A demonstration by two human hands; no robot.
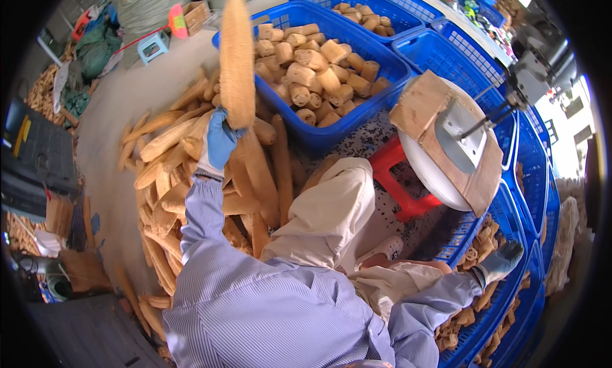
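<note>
My left hand (220, 140), in a blue and white work glove, is closed around the lower end of a long dried loofah (236, 62). The loofah stands nearly upright above a heap of whole loofahs (167, 138) on the floor. Off to the right, my right hand (501, 263) wears a grey-blue glove and has its fingers stretched out, with nothing seen in it. It is over a blue crate (514, 299) holding loofah offcuts (468, 317). In front of me, a blue crate (312, 135) holds many short cut loofah pieces (310, 65).
Right of my knees, a wooden board and metal plate (456, 135) lie on a round white top (417, 170), beside a red stool (389, 167). A metal machine (539, 68) reaches in above. More blue crates (440, 46) line the right. A light-blue stool (153, 47) stands far left.
</note>
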